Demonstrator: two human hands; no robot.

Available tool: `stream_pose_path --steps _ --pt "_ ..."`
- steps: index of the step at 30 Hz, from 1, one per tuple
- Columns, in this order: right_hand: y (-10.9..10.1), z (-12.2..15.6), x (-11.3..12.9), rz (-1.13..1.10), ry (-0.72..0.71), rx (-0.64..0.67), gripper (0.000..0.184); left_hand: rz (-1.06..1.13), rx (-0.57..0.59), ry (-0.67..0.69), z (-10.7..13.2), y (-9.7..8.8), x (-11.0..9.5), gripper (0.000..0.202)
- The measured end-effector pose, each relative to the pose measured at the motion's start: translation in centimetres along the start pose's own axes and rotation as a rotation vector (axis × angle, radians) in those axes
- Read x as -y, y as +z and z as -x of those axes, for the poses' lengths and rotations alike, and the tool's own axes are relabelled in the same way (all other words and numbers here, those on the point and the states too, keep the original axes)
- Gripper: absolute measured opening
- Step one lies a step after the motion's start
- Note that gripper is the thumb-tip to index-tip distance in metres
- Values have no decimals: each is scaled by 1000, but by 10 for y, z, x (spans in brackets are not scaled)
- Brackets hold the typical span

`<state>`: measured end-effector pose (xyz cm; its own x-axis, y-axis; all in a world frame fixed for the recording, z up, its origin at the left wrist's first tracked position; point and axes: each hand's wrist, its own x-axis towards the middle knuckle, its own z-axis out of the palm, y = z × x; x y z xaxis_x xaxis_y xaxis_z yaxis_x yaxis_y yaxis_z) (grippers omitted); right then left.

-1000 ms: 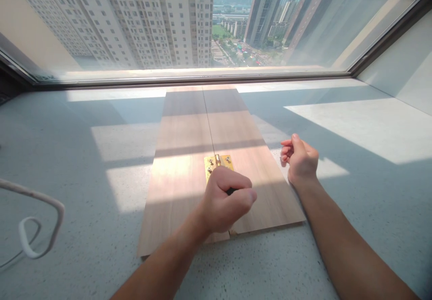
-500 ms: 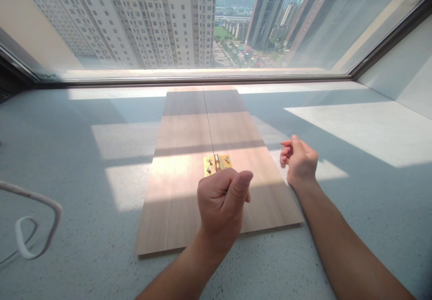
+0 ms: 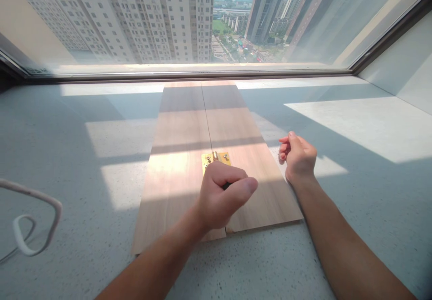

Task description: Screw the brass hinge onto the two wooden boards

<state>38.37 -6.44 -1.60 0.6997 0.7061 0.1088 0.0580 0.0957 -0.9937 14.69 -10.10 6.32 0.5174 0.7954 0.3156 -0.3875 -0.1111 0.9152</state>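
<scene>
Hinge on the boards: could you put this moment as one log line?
left hand: fist on dark tool at hinge | right hand: curled, at right board edge | boards flat on sill

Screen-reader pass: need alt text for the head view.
A left hand fisted around a dark tool handle works at a brass hinge joining two wooden boards; the loosely curled right hand rests beside them, below a window.

The left hand [image 3: 221,196] closes around a dark tool handle [image 3: 227,185] over the brass hinge [image 3: 218,158] joining two boards [image 3: 178,156]; the right hand [image 3: 299,158] rests curled at their right edge.
</scene>
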Motion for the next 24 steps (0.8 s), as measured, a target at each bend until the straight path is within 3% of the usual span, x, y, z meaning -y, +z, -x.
stream_pose_path --steps 4,8,11,16,18,22,24 --pt "0 0 1 0 1 2 33 64 132 -105 2 -15 -5 43" --pt "1 0 1 0 -4 3 34 144 94 -165 2 -21 -3 46" --pt "1 0 1 -1 -9 -7 33 161 11 -168 2 -21 -1 39" --pt "0 0 0 0 -7 5 32 148 -113 -135 6 -10 -1 5" --pt "0 0 -1 3 -5 8 33 54 -208 -96 9 -1 -2 7" --pt "1 0 -1 12 3 10 32 -49 -506 -10 24 21 1 24" --pt "1 0 -1 17 10 12 31 -46 -565 34 31 29 5 26"
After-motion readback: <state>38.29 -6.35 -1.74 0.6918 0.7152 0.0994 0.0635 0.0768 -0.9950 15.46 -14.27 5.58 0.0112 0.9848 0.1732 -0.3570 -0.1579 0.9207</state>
